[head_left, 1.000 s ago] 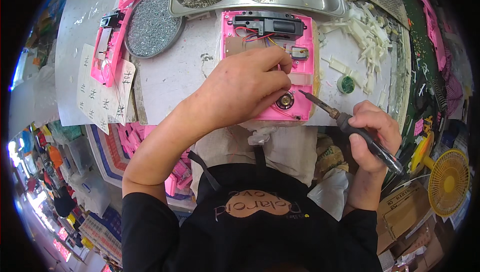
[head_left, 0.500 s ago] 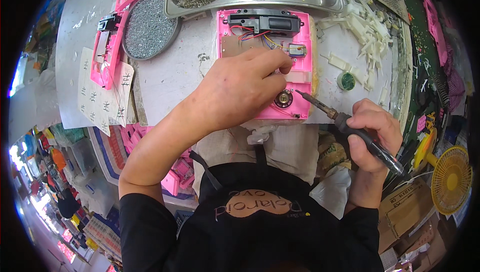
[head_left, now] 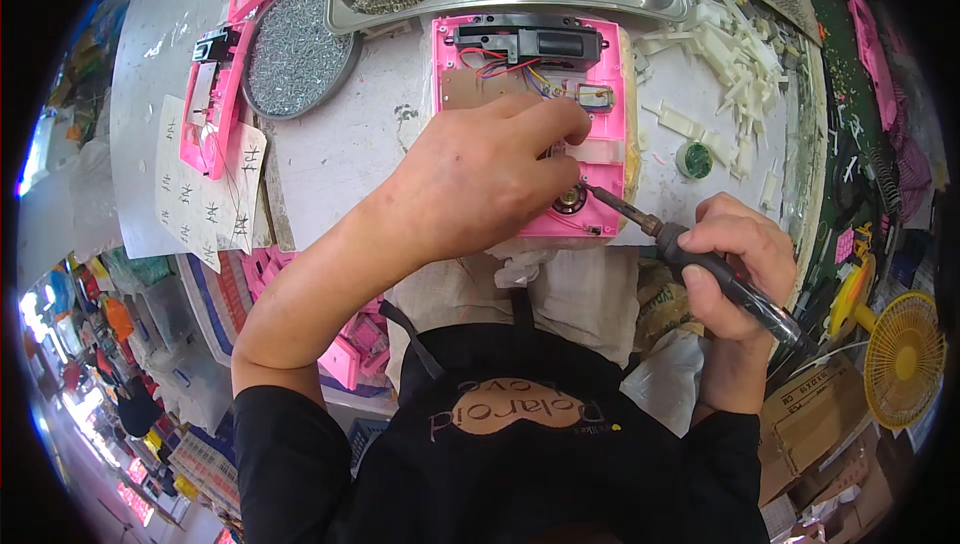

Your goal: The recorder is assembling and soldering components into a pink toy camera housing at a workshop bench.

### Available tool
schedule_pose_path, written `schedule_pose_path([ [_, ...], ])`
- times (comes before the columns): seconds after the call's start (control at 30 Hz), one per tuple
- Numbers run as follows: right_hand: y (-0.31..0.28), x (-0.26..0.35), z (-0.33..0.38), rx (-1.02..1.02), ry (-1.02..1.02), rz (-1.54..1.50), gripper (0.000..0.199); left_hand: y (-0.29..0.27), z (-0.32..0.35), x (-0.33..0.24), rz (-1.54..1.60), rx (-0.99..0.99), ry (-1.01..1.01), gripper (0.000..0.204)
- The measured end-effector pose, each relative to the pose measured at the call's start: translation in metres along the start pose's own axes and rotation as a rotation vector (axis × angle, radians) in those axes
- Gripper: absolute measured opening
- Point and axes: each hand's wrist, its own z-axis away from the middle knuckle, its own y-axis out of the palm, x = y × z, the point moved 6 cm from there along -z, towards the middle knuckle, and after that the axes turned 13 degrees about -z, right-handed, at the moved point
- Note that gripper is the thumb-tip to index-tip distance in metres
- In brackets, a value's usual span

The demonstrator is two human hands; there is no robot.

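A pink plastic casing point(head_left: 602, 218) lies on the worktable with its inside facing up. It holds a black module point(head_left: 555, 45), coloured wires, a brown board point(head_left: 462, 91) and a small round speaker point(head_left: 570, 201). My left hand point(head_left: 490, 169) rests over its middle, thumb and forefinger closed together just above the speaker; whatever they pinch is hidden. With my right hand point(head_left: 745, 244) I grip a soldering iron point(head_left: 643, 221) by its dark handle, its tip slanting in beside the speaker near my left thumb.
A metal tray point(head_left: 480, 2) of springs stands behind the casing. To the left are a round dish point(head_left: 352, 69) of screws and another pink casing part point(head_left: 232, 104). White plastic pieces point(head_left: 745, 84) and a green-filled roll point(head_left: 694, 159) lie right; a yellow fan point(head_left: 903, 359) stands farther right.
My right hand has shifted slightly left and up, bringing the soldering iron's tip closer to my left fingertips. My left hand has barely moved.
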Motion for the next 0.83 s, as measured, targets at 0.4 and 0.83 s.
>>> schedule_pose_path([
  [0.4, 0.002, 0.003, -0.007, -0.014, 0.113, 0.004, 0.025, 0.001, 0.0, -0.001, -0.048, 0.011, 0.016, 0.014],
  [0.83, -0.174, 0.03, 0.151, -0.865, 0.115, -0.055, 0.045, 0.002, 0.001, 0.002, -0.114, 0.009, 0.063, 0.019],
])
